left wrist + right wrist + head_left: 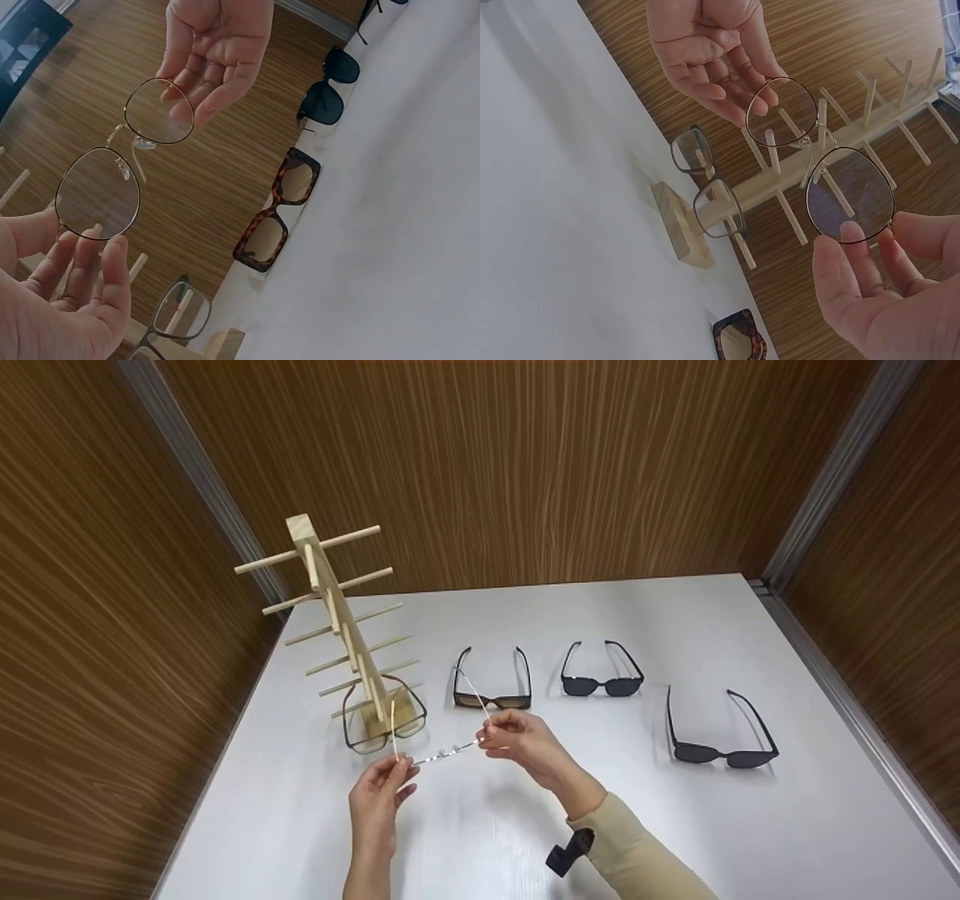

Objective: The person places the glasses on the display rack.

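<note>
A pair of thin-rimmed round eyeglasses (pixel 97 193) with clear lenses and fine temples is held up above the white table. My left hand (pixel 380 793) pinches one end of the frame near the hinge. At the opposite end, my right hand (pixel 531 750) pinches it between thumb and fingers. Both temples are unfolded and point away from me in the head view. Just beyond the left hand stands a wooden display rack (pixel 337 604) with pegs on its sides. Dark-framed eyeglasses (pixel 720 208) sit on the rack's lowest pegs.
On the white table (pixel 465 847), tortoiseshell sunglasses (pixel 277 210) lie beyond the hands. Two black sunglasses lie farther right, one pair (pixel 621 687) behind and the other (pixel 742 759) nearer. Wood-grain panels (pixel 525 472) enclose the back and sides.
</note>
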